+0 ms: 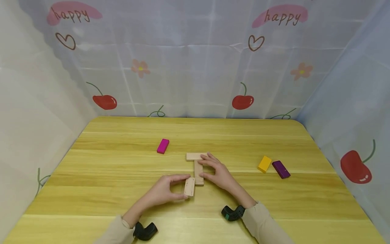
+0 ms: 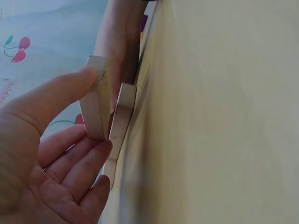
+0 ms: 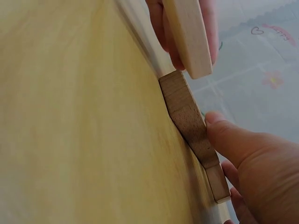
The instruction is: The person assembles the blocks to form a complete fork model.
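Observation:
My left hand (image 1: 164, 191) pinches a plain wooden block (image 1: 189, 187) between thumb and fingers. In the left wrist view this block (image 2: 96, 105) is raised off the table, thumb on one end and fingertips at the other. Two more plain blocks lie flat in a T shape: a crosswise block (image 1: 193, 156) at the far end and a lengthwise block (image 1: 198, 173) meeting it. Over these two, my right hand (image 1: 217, 171) rests with its fingers extended; in the right wrist view its thumb (image 3: 224, 130) touches the lengthwise block (image 3: 189, 126). Its other fingertips are partly hidden there.
On the wood-grain table (image 1: 122, 200), a pink block (image 1: 163, 146) lies at the far left of the hands. Off to the right are a yellow block (image 1: 264, 164) and a purple block (image 1: 281, 169). A printed curtain (image 1: 189, 67) stands behind the table and along its sides.

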A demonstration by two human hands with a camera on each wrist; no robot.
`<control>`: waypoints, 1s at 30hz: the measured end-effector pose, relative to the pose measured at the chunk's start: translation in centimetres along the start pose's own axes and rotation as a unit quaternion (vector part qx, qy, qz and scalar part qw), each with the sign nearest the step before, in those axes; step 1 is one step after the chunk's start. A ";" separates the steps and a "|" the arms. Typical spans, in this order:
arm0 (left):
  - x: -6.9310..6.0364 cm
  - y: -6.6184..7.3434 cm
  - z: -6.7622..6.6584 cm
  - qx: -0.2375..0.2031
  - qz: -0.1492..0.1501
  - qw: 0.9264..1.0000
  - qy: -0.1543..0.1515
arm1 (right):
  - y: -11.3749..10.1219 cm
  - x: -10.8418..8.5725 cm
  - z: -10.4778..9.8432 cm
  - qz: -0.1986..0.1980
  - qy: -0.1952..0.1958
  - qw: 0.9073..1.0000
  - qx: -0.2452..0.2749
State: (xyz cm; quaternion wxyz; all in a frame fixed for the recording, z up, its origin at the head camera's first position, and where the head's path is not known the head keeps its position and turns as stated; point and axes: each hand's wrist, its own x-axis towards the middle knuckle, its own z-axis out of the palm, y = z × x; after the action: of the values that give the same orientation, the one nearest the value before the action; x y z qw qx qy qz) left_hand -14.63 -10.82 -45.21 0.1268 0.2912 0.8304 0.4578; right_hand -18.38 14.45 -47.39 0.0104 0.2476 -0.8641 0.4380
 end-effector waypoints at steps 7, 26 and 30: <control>-0.8 0.3 0.8 -0.058 -0.009 0.998 -0.007 | -0.2 0.0 0.1 0.000 0.003 1.000 0.002; -0.9 0.9 3.5 0.099 0.022 0.995 0.026 | -0.2 -0.1 -0.2 -0.008 0.002 1.000 -0.004; -1.1 1.0 3.8 0.147 0.006 0.989 0.011 | -0.3 -0.1 -0.1 -0.012 0.002 1.000 -0.006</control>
State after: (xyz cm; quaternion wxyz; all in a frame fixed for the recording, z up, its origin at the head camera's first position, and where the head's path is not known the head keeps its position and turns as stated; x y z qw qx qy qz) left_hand -11.57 -8.46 -46.52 0.0711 0.3066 0.8883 0.3344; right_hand -18.18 14.49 -47.13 0.0189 0.2569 -0.8636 0.4334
